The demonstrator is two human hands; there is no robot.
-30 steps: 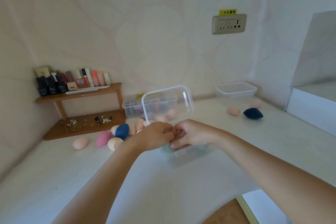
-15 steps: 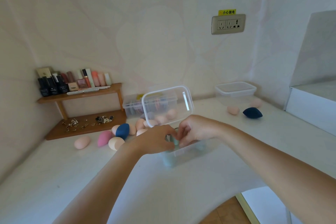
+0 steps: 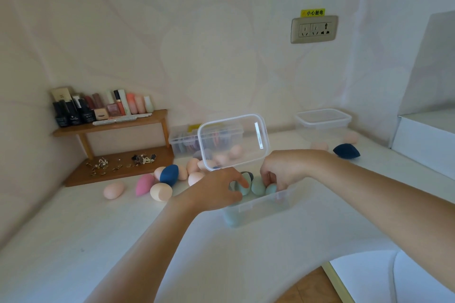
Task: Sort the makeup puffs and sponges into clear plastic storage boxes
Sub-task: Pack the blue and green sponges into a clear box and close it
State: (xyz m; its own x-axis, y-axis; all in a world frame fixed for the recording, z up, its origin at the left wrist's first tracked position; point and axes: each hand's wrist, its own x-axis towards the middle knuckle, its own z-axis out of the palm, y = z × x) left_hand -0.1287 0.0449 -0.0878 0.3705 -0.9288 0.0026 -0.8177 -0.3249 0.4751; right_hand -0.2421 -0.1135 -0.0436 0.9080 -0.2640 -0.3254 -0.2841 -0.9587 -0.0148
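Observation:
A clear plastic box (image 3: 258, 206) stands in front of me on the white counter, its hinged lid (image 3: 231, 141) raised upright behind it. Several teal sponges (image 3: 258, 186) stand inside, with a dark one behind them. My left hand (image 3: 214, 189) reaches in from the left and pinches a teal sponge between index finger and thumb. My right hand (image 3: 285, 170) comes over the right side, fingers curled down onto another teal sponge. Loose sponges lie to the left: pink (image 3: 144, 184), navy (image 3: 169, 174), peach (image 3: 113, 190) and a two-tone one (image 3: 160, 192).
A second clear box (image 3: 183, 141) holding flat puffs sits behind the lid. A closed clear box (image 3: 322, 123) stands back right, by a navy sponge (image 3: 346, 151) and a peach sponge (image 3: 319, 146). A wooden shelf (image 3: 110, 126) with cosmetics fills the left corner. A white block (image 3: 423, 140) rises at right.
Both hands have moved from the box's near rim up and into the box. They have spread apart, and the teal sponges now show between them.

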